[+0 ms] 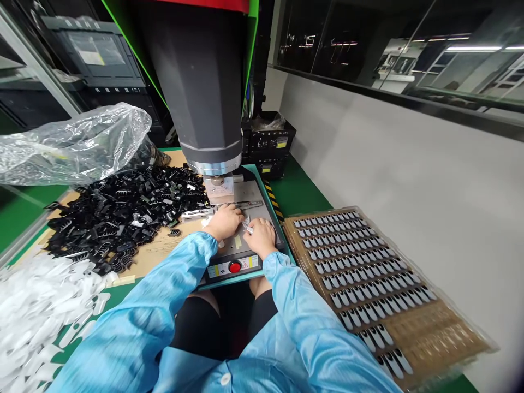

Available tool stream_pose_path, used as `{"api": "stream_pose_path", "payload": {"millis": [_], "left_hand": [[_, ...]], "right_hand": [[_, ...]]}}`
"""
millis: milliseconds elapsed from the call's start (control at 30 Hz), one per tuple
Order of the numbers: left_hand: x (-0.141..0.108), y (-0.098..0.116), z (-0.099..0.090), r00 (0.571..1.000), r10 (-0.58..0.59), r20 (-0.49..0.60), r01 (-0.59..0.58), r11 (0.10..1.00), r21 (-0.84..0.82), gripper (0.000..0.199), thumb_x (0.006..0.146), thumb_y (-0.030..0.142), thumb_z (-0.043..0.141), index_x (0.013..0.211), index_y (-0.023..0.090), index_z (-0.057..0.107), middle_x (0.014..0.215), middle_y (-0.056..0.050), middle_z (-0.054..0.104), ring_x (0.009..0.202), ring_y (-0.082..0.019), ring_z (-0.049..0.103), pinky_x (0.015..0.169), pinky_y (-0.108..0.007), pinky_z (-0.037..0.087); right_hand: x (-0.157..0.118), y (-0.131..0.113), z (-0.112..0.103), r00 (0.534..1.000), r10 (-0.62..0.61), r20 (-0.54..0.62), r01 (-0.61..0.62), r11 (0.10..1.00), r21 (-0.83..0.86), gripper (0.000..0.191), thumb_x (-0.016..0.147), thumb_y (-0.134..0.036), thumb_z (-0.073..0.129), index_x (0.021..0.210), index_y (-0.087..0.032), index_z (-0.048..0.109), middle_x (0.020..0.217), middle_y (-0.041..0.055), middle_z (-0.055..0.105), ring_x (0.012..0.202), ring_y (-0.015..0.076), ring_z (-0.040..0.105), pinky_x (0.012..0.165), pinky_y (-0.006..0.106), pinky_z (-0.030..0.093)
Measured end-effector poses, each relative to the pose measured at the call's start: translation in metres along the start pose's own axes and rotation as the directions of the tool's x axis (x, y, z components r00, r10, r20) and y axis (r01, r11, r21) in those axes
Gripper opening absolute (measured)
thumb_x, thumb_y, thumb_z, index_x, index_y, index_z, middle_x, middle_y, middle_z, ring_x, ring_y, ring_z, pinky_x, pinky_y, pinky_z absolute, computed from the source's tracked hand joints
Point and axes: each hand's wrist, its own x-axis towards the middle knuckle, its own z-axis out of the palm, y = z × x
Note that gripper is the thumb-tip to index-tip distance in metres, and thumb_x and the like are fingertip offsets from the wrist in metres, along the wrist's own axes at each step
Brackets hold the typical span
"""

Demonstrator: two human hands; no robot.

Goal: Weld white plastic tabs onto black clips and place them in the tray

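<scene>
My left hand (225,221) rests at the metal fixture (198,213) on the machine's grey base plate (250,192), its fingers bent over the fixture's near side. Just right of it, my right hand (262,236) has its fingers curled round a small light-coloured part (249,230). Above the fixture hangs the dark machine head (204,87), with a pale block (219,188) below it. Whatever lies under my left fingers is hidden. A red button (234,267) sits on the front of the base.
Black clips (135,207) are heaped at the left, with white pieces (36,311) nearer me and a clear plastic bag (82,144) behind. A tray (301,245) of grey parts in rows lies at the right. Black crates (268,142) stand behind the machine.
</scene>
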Motion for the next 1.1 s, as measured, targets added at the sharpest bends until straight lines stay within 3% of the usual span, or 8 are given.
{"api": "stream_pose_path", "payload": {"millis": [267, 467, 633, 767, 867, 933, 1100], "left_hand": [[0.0, 0.004, -0.011, 1.0, -0.024, 0.0, 0.024, 1.0, 0.005, 0.019, 0.099, 0.017, 0.058, 0.102, 0.018, 0.076, 0.104, -0.017, 0.074, 0.108, -0.034, 0.062, 0.093, -0.047, 0.042], [-0.024, 0.001, -0.023, 0.998, -0.065, 0.008, 0.065, 0.998, -0.011, 0.013, 0.101, 0.021, 0.061, 0.106, 0.017, 0.071, 0.1, -0.016, 0.075, 0.1, -0.032, 0.068, 0.092, -0.043, 0.048], [-0.069, -0.016, -0.022, 0.966, -0.244, -0.09, 0.233, 0.966, -0.113, 0.023, 0.109, 0.038, 0.054, 0.107, 0.023, 0.071, 0.095, -0.009, 0.073, 0.089, -0.026, 0.071, 0.079, -0.036, 0.051], [-0.094, -0.036, -0.01, 0.898, -0.395, -0.193, 0.353, 0.909, -0.22, 0.037, 0.111, 0.045, 0.047, 0.118, 0.025, 0.077, 0.106, -0.009, 0.071, 0.093, -0.023, 0.071, 0.079, -0.032, 0.054], [-0.091, -0.045, 0.001, 0.848, -0.464, -0.254, 0.395, 0.875, -0.279, 0.041, 0.112, 0.04, 0.043, 0.132, 0.024, 0.074, 0.114, -0.01, 0.071, 0.097, -0.022, 0.071, 0.084, -0.031, 0.056], [-0.081, -0.047, 0.007, 0.825, -0.498, -0.266, 0.423, 0.857, -0.295, 0.039, 0.111, 0.04, 0.045, 0.13, 0.024, 0.076, 0.114, -0.009, 0.072, 0.098, -0.021, 0.07, 0.085, -0.031, 0.055], [-0.053, -0.042, 0.015, 0.834, -0.511, -0.209, 0.46, 0.852, -0.248, 0.037, 0.11, 0.039, 0.048, 0.112, 0.021, 0.081, 0.105, -0.01, 0.071, 0.096, -0.024, 0.067, 0.087, -0.035, 0.053]], "right_hand": [[-0.004, 0.008, -0.005, 0.997, -0.08, -0.022, 0.081, 0.993, 0.088, 0.01, 0.085, -0.02, 0.069, 0.09, -0.025, 0.063, 0.097, 0.002, 0.072, 0.099, 0.0237, 0.059, 0.086, 0.034, 0.039], [-0.004, 0.016, 0.002, 0.997, -0.047, -0.068, 0.059, 0.981, 0.186, 0.007, 0.088, -0.021, 0.069, 0.093, -0.025, 0.065, 0.095, 0.0015, 0.075, 0.094, 0.0228, 0.066, 0.084, 0.032, 0.042], [-0.008, 0.024, 0.005, 0.997, 0.01, -0.083, 0.015, 0.954, 0.299, 0.01, 0.099, -0.032, 0.062, 0.104, -0.025, 0.065, 0.084, 0.0006, 0.074, 0.079, 0.0221, 0.067, 0.073, 0.03, 0.042], [-0.005, 0.02, 0.003, 0.981, -0.07, -0.18, 0.139, 0.905, 0.401, 0.017, 0.103, -0.037, 0.057, 0.104, -0.024, 0.068, 0.086, 0.0021, 0.073, 0.078, 0.021, 0.067, 0.072, 0.029, 0.047], [0.009, 0.004, 0.004, 0.941, -0.171, -0.291, 0.279, 0.878, 0.389, 0.024, 0.106, -0.032, 0.052, 0.109, -0.022, 0.074, 0.105, 0.0076, 0.075, 0.096, 0.0224, 0.07, 0.088, 0.031, 0.052], [0.023, -0.011, 0.007, 0.927, -0.223, -0.302, 0.324, 0.884, 0.338, 0.031, 0.108, -0.027, 0.047, 0.12, -0.022, 0.076, 0.115, 0.0094, 0.075, 0.107, 0.0233, 0.069, 0.097, 0.032, 0.052], [0.053, -0.044, 0.017, 0.943, -0.294, -0.153, 0.31, 0.946, 0.091, 0.038, 0.11, -0.025, 0.047, 0.135, -0.025, 0.075, 0.121, 0.0108, 0.072, 0.112, 0.0269, 0.062, 0.099, 0.037, 0.05]]}}
